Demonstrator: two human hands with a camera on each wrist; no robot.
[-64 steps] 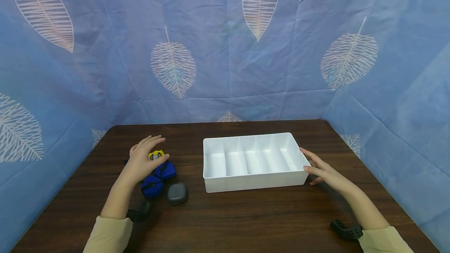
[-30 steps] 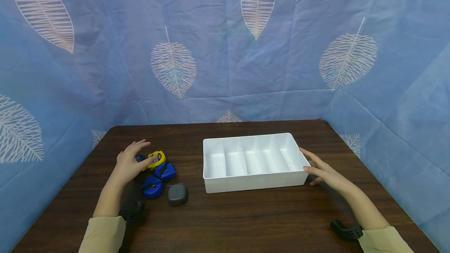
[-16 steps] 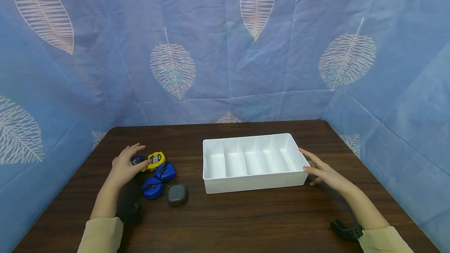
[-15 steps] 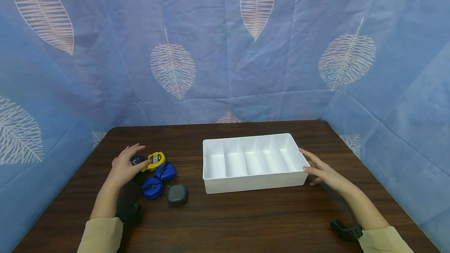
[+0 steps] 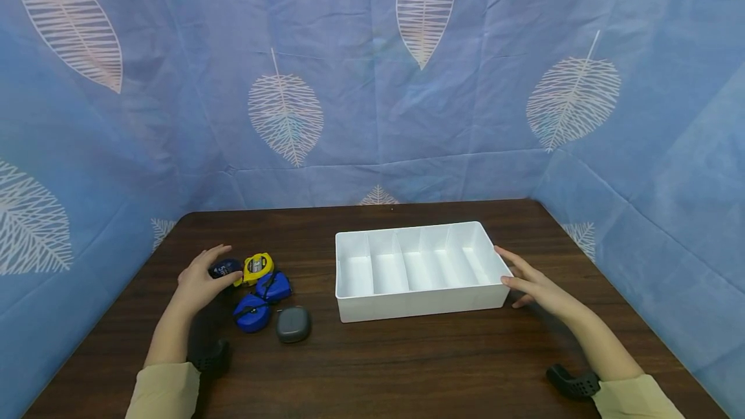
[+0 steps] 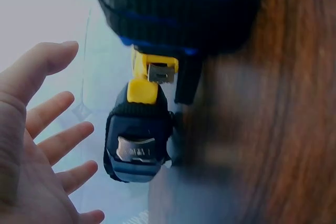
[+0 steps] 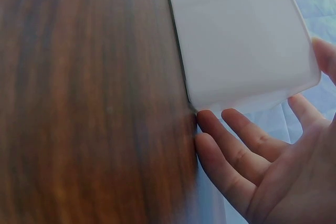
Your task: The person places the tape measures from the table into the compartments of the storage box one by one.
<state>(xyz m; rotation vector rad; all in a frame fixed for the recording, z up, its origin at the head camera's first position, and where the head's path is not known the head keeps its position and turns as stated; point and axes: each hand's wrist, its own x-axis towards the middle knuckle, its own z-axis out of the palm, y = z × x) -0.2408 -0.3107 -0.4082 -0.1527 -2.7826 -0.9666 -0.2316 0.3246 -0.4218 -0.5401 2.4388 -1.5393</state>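
In the head view my left hand (image 5: 198, 283) is low on the left side, thumb and fingers spread around a navy tape measure (image 5: 224, 268) marked 5m. A gap shows between that hand's fingers and the navy case in the left wrist view. Just right of it lies a yellow tape measure (image 5: 258, 268). Two blue tape measures (image 5: 252, 313) with black straps lie nearer. My right hand (image 5: 538, 286) rests its fingertips against the right end of a white divided box (image 5: 419, 302); the right wrist view shows the fingers extended along that end wall (image 7: 241, 40).
A dark grey rounded-square case (image 5: 293, 324) lies between the blue tape measures and the box. Everything stands on a dark wooden table (image 5: 384, 374). Blue cloth (image 5: 343, 115) with leaf prints hangs behind and at the sides.
My left hand has moved left and a little nearer, uncovering the yellow tape measure and much of the navy one. The right hand stays against the box.
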